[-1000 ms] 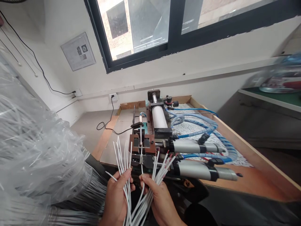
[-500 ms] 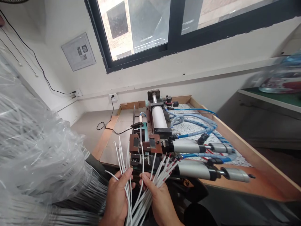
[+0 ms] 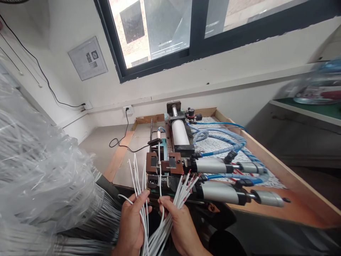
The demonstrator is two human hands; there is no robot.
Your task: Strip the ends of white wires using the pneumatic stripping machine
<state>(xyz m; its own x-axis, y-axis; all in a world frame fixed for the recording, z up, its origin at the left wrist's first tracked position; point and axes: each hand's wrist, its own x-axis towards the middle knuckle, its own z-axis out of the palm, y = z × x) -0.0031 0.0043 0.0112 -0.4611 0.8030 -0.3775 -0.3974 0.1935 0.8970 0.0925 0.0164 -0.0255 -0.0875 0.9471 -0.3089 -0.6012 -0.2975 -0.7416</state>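
Note:
My left hand is closed around several white cables whose ends fan upward. In my right hand is a thicker bundle of white cables, many with red at their tips. Between my right thumb and fingers one single white cable stands apart from the bundle, its upper end reaching the brown clamp blocks of a pneumatic machine. Whether its tip sits inside the clamp is hard to see. Below my hands the two groups of cables come together.
Silver air cylinders with blue hoses lie right of the clamp, inside a wooden-edged tray. Plastic-wrapped bundles of grey cable rise at the left. A black power cord crosses the bench. A green-topped shelf stands at the right.
The right-hand bundle's tips have drawn closer together and shifted slightly. The single cable in my right fingers bends more below the grip. Both hands stay nearly in place.

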